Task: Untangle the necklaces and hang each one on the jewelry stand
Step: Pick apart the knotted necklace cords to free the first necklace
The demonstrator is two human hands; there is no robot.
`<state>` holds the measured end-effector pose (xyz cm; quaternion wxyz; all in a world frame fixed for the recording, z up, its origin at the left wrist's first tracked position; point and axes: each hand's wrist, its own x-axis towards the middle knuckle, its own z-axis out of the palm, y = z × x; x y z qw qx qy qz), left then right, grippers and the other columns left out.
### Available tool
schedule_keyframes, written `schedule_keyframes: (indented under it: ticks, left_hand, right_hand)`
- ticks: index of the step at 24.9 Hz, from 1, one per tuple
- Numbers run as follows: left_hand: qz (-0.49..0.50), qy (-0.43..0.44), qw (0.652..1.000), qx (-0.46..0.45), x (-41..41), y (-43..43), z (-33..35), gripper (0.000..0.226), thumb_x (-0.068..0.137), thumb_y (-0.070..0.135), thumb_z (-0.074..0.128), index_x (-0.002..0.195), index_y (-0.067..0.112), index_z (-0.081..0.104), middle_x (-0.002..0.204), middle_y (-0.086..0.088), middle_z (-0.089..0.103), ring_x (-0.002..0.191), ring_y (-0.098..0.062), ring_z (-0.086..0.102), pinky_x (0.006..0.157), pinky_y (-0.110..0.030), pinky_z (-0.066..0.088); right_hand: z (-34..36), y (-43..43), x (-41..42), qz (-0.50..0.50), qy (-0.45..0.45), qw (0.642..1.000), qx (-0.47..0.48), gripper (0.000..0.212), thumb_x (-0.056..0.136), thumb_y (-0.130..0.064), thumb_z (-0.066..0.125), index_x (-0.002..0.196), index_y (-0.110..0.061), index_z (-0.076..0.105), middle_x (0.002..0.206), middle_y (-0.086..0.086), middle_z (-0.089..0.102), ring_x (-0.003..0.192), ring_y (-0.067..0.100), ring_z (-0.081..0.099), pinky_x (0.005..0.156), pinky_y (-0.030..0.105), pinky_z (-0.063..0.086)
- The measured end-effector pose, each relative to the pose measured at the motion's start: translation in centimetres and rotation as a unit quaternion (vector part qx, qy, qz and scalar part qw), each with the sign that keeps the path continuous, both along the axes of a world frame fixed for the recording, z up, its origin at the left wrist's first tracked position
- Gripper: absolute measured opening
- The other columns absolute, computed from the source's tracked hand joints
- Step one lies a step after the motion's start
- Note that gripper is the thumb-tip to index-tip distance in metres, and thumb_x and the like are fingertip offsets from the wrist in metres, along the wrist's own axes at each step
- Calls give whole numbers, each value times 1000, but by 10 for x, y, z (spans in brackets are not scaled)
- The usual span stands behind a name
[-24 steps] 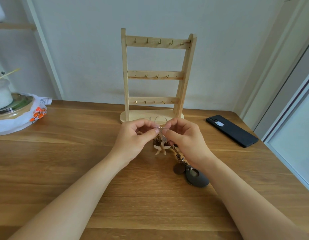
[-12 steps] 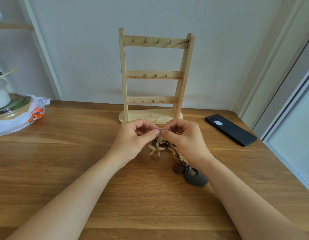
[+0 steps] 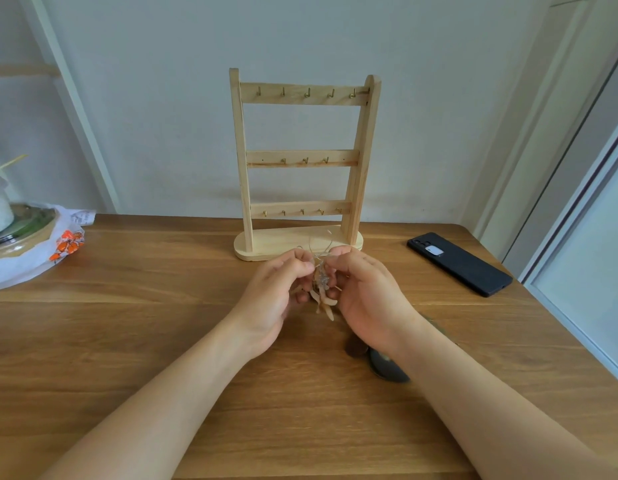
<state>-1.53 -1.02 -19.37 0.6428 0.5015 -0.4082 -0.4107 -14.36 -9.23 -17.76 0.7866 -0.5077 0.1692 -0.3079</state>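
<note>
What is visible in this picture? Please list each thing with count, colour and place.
table: one, brown wood, under everything.
jewelry stand: one, pale wood, back centre of table, hooks bare.
tangled necklaces: one bundle, pale and dark pendants, between the hands, trailing under right wrist.
phone: one, black, on table at right.
bag: one, white with orange print, table's left edge.
left hand: one, fingers pinch the bundle's thin cord.
right hand: one, fingers pinch the same cord.

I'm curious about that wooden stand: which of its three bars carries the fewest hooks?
The middle bar, with three hooks; the top bar and bottom bar each show five.
</note>
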Motion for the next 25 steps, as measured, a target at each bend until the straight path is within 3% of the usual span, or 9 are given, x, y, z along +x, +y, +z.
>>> schedule_keyframes:
  ticks: [6,9,11,13,15,17,19,22,25]
  left_hand:
    - [28,-8,999,18,-2,0,2,9,79,25,59,74,22,65,75,1,58,72,-13,53,68,-33,40]
    - [23,-14,999,24,-2,0,4,13,82,26,58,76,23,69,81,-6,66,83,-24,63,77,-42,44]
    - [32,-19,999,40,1,-1,2,20,80,28,58,85,19,75,89,-12,67,90,-31,61,81,-46,46]
    - [9,31,998,48,2,-2,-1,30,82,27,56,99,7,70,94,-18,60,92,-36,54,81,-48,45]
    - [-37,146,988,20,6,-1,2,16,86,25,52,90,11,59,86,-12,47,83,-33,50,76,-39,45]
    - [-69,276,958,-28,11,2,10,9,85,22,47,77,18,49,77,0,40,70,-20,47,71,-31,41]
    - [-60,341,936,-67,18,3,11,10,82,23,45,72,20,46,75,3,39,70,-15,42,78,-31,38]
    - [-23,348,934,-75,21,7,10,14,83,24,44,70,20,47,75,3,40,73,-15,42,81,-31,36]
    - [-18,331,941,-70,24,7,10,10,84,22,49,74,20,51,79,3,46,78,-16,49,85,-32,39]
  right_hand:
    - [-5,-3,-1,-15,45,994,-95,16,84,-3,64,74,-14,63,68,4,49,60,13,44,55,22,43]
    - [-8,-3,0,-6,53,991,-122,10,79,-7,64,74,-16,64,68,2,52,60,11,45,59,24,40]
    - [-8,-5,-1,17,43,994,-99,13,83,-6,62,75,-16,64,68,0,51,63,12,45,63,27,39]
    - [-6,-7,-2,51,25,997,-49,12,84,-9,59,75,-16,60,69,0,46,65,13,43,67,30,37]
    - [-3,-9,-3,76,-19,996,40,7,81,-12,56,76,-15,53,72,0,40,67,14,39,70,30,36]
    - [0,-14,-7,77,-84,982,151,2,77,-15,54,76,-14,52,75,-1,38,69,16,37,71,29,34]
    - [3,-21,-13,53,-129,966,217,5,75,-17,50,73,-14,53,76,-1,39,68,16,37,72,28,35]
    - [6,-25,-17,25,-140,963,228,4,74,-17,50,73,-14,53,77,-1,42,69,17,42,74,28,37]
    - [4,-26,-18,6,-115,977,177,3,78,-16,54,78,-16,56,80,-1,46,73,17,47,77,30,40]
